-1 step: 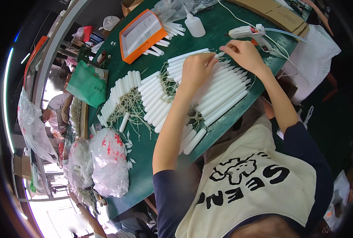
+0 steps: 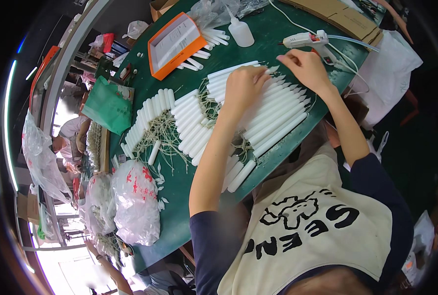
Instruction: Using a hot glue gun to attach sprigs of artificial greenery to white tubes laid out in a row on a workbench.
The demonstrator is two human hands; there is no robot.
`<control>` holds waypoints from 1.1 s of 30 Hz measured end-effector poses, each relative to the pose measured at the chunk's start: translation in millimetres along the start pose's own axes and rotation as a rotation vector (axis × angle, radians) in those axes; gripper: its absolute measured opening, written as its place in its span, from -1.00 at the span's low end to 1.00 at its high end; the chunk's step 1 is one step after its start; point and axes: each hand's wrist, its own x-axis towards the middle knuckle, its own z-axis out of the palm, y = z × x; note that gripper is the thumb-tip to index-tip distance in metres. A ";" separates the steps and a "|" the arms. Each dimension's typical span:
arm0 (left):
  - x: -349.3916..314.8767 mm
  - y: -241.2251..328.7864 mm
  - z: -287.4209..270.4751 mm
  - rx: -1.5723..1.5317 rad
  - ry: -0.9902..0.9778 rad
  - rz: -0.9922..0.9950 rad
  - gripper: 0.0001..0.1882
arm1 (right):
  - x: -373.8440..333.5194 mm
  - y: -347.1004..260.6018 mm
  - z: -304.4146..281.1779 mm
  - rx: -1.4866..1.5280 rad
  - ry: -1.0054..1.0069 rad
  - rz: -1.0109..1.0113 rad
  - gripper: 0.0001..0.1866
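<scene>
Rows of white candle-shaped tubes, many with pointed flame-shaped tips, lie side by side on the green table. Over the far end of the rows, my left hand is closed round a candle-shaped tube, whose flame-shaped tip shows past the fingers. My right hand is just right of that tip and apart from it, thumb and fingers curled together; whether anything is between them is hidden. A glue gun lies just beyond my right hand.
Tubes with tangled thin wires lie to the left. Farther back are an orange box and a white squeeze bottle. Plastic bags stand at the left edge, a green bag beyond. The glue gun's cord trails right.
My right hand has drawn slightly away from the flame-shaped tip, which now shows more fully. My left hand has hardly moved. At lower left, another person's hand has shifted a little.
</scene>
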 end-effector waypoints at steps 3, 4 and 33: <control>-1.8 -4.7 0.9 0.027 -0.035 0.016 -0.79 | -14.7 17.6 -3.6 -0.044 0.411 -0.006 -0.77; -2.7 -4.5 0.6 0.025 -0.080 -0.040 -0.79 | -17.5 23.1 -6.8 -0.046 0.413 -0.003 -0.77; 24.0 -7.3 -5.9 0.193 -0.527 -0.127 -0.81 | -5.4 66.4 -28.8 -0.225 0.407 0.218 -0.56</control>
